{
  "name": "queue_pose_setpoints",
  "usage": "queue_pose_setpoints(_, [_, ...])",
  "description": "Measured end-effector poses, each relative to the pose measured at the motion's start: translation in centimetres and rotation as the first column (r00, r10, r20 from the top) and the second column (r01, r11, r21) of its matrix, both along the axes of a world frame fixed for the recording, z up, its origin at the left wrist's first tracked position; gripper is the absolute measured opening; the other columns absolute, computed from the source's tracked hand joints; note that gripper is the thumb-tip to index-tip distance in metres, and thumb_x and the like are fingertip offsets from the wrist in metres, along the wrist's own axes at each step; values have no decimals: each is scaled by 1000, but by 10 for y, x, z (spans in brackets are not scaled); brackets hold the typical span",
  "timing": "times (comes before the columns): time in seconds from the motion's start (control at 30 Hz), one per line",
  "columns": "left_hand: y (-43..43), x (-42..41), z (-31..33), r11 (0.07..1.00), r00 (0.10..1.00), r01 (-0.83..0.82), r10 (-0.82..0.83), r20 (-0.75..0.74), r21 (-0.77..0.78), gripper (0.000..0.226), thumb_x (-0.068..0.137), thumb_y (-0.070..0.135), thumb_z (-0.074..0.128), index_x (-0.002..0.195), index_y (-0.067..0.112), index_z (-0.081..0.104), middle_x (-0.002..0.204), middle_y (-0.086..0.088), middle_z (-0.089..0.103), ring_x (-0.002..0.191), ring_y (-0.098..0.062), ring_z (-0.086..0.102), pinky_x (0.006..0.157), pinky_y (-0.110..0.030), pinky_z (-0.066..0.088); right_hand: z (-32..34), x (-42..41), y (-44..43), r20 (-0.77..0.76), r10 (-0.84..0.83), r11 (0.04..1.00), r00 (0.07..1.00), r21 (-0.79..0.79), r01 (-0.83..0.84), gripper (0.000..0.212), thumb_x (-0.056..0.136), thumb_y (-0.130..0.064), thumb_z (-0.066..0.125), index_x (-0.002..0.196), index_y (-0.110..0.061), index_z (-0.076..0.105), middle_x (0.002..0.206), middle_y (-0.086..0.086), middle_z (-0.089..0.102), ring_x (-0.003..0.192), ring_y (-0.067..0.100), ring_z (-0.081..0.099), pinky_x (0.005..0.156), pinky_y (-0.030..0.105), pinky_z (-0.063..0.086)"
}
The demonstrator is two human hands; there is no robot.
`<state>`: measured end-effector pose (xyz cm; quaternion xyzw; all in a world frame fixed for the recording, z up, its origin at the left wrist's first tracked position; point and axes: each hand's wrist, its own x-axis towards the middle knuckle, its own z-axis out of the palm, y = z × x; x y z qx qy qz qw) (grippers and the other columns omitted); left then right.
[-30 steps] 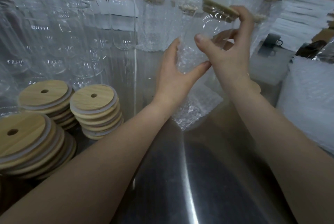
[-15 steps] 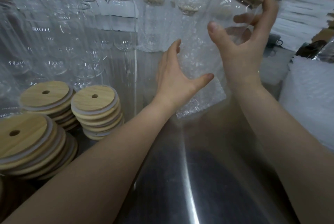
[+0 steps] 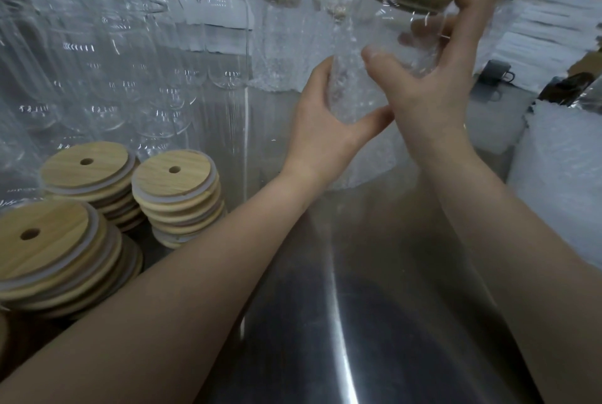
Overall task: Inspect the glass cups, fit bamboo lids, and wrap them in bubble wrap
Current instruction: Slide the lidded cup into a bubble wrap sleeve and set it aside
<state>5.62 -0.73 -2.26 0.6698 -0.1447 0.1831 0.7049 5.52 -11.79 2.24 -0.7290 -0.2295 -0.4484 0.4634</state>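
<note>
Wrapping step under way.
Upper right, right hand [image 3: 436, 77] grips the lidded glass cup [image 3: 397, 32]; left hand [image 3: 322, 133] holds bubble wrap [image 3: 368, 159], probably rolled round next.

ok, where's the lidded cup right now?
Head view, upper right of centre: the lidded cup is held up in the right hand, with the bubble wrap gripped by the left hand just to its left.

Tabletop [image 3: 374, 306] between lid stacks [image 3: 176, 195], wrap pile [image 3: 560, 182]
</note>
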Motion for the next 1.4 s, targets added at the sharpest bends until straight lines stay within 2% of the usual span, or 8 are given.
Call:
queue_pose_setpoints(0.1, [0,1,5,1000,1000,-16,16,6,-26,81,66,34,85,131,2,50,129,-11,61,124,-22,56,105,-40,46,0,-1,2,-12,16,1000,1000,-1,-16,60,76,-11,73,126,-1,41,124,2,39,106,37,47,91,44,47])
queue_pose_setpoints(0.27, [4,5,6,997,999,5,-1,50,-80,54,72,8,83,119,4,57,97,6,67,90,-5,66,82,-22,51,-2,0,6,-71,47,999,996,11,-47,55,76,-9,72,120,-6,39,123,6,38,109,35,47,92,43,48])
queue_pose_setpoints(0.57, [5,3,12,994,999,2,4,49,-106,55,71,9,81,120,7,58,105,0,70,98,-9,68,88,-26,54,-1,-1,8,-155,39,999,987,1,-40,50,77,-15,69,113,-11,35,119,5,38,111,32,47,94,42,46])
queue_pose_setpoints(0.93, [5,1,14,990,1000,4,-1,24,-140,67,65,15,83,126,7,57,115,-7,69,107,-16,67,97,-40,53,-6,3,7,-212,-21,999,977,-36,13,37,80,-24,62,103,-10,37,108,10,43,102,21,48,88,24,41])
queue_pose_setpoints(1.13, [7,1,12,994,1000,17,-14,21,-104,72,70,14,87,132,7,51,124,-7,64,116,-17,62,101,-41,50,-6,6,4,-218,11,1000,976,-21,-16,26,86,-34,53,98,-12,43,100,3,46,96,16,46,86,25,40])
queue_pose_setpoints(1.2, [8,2,12,995,999,46,-44,22,-94,75,72,12,86,135,5,46,130,-10,60,120,-20,59,104,-43,48,-5,7,4,-205,52,997,977,58,-41,19,92,-34,47,93,-15,48,95,-2,48,95,14,47,86,29,41])
queue_pose_setpoints(1.3, [9,-1,13,994,997,70,-69,20,-86,74,75,12,84,137,6,43,131,-9,59,119,-16,59,104,-39,49,0,9,1,-204,133,962,970,263,-76,22,99,-17,37,101,-7,57,97,4,54,90,2,53,81,17,43])
queue_pose_setpoints(1.4, [8,-3,18,993,998,60,-57,26,-102,66,79,15,81,134,7,46,129,-7,60,119,-14,59,104,-37,48,8,8,-5,-178,332,824,926,533,-193,31,93,-27,38,104,-7,59,101,12,58,98,18,56,86,27,46])
